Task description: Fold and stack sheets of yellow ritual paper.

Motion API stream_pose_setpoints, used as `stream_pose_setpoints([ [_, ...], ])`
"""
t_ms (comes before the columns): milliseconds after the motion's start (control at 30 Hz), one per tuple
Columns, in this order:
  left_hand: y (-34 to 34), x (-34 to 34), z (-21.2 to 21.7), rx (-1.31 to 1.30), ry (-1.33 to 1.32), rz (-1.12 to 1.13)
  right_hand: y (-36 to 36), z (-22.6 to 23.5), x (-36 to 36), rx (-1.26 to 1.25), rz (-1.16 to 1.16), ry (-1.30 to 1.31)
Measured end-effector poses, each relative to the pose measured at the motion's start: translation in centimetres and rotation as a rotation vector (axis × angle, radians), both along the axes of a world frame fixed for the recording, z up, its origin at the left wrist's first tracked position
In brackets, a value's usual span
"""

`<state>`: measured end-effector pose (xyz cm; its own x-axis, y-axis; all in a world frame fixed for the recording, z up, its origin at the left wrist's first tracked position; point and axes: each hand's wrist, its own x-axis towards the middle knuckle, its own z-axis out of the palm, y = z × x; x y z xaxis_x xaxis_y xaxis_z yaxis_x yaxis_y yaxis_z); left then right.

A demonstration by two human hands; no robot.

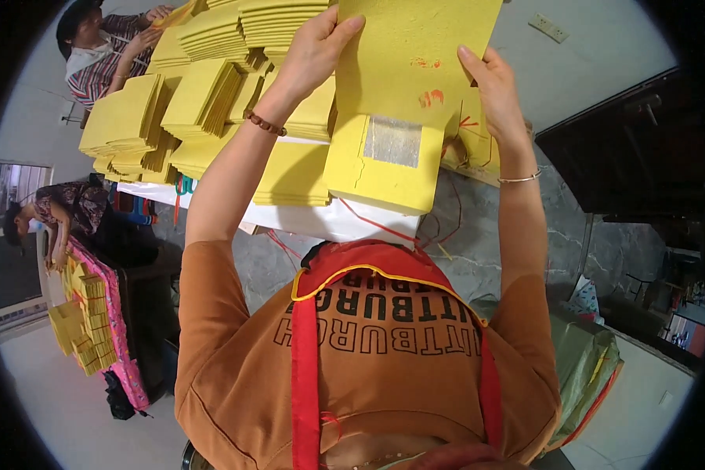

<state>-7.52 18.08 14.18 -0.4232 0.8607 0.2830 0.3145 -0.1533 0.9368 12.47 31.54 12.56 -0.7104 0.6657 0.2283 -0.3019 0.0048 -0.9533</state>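
Observation:
Both my hands hold up a yellow paper sheet (399, 55) that bears a few red-orange marks near its lower right. My left hand (321, 51) grips its left edge with the thumb lying on the face. On the right edge, my right hand (497, 90) pinches it between thumb and fingers. Directly beneath the sheet stands a thick yellow paper stack (384, 184); its top shows a silver foil rectangle (393, 142). The sheet hides the far part of that stack. Left of it, under my left forearm, lies another folded yellow paper bundle (290, 176).
Many yellow paper stacks (125, 117) fill the table's left and far side. Red strings (376, 223) hang at the near edge. One person (110, 47) handles paper at far left; another person (70, 211) works at a pink-covered table (121, 337). A green sack (587, 376) stands at right.

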Motion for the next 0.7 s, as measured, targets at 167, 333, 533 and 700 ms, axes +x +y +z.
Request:
stream_pose_setpoints([
  [167,0.2,-1.2,1.0,-0.043,-0.011,0.053,0.3,0.8,-0.2,0.069,0.019,-0.122],
  [333,-0.2,-1.1,1.3,-0.132,-0.065,0.069,0.4,0.3,0.1,0.064,0.034,-0.191],
  [533,-0.4,-1.1,0.5,-0.198,-0.163,0.026,0.4,-0.5,0.3,-0.025,0.108,-0.160],
  [700,-0.6,-0.9,0.5,-0.205,-0.123,0.020,0.2,-0.5,0.5,-0.027,0.092,-0.150],
])
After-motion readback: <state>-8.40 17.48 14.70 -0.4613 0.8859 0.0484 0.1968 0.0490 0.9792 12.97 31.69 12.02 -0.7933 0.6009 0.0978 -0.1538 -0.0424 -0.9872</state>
